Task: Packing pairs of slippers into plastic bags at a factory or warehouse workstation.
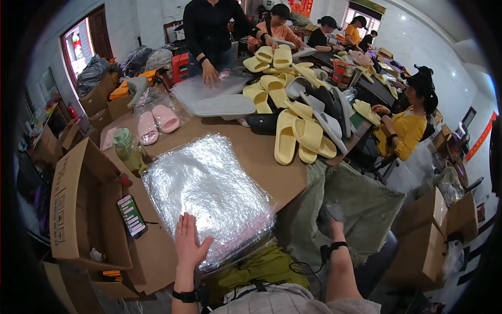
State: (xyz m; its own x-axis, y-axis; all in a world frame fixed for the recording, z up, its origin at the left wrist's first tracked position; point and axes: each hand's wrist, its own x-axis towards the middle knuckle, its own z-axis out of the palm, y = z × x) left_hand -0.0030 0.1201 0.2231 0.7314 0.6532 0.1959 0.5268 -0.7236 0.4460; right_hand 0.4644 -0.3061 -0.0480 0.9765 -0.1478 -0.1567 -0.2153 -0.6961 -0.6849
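My left hand (190,242) lies flat, fingers stretched, on the lower left part of a thick stack of shiny clear plastic bags (209,178). To the right, my right hand (334,229) reaches down into a green woven sack (366,206) hanging by the table's edge. Its fingers close around a dark grey thing (330,212), blurred and too small to name. Beyond the bags, a heap of yellow slippers (285,137) mixes with black, grey and white ones. Near the bags' far left corner rest pink slippers (157,124) in clear wrap.
At left, an open cardboard box (86,209) borders a phone (132,214) and a green bottle (128,149). Across the table a person in black (214,36) touches clear plastic. A person in yellow (400,131) handles a slipper at right. Cardboard boxes (423,240) stand lower right.
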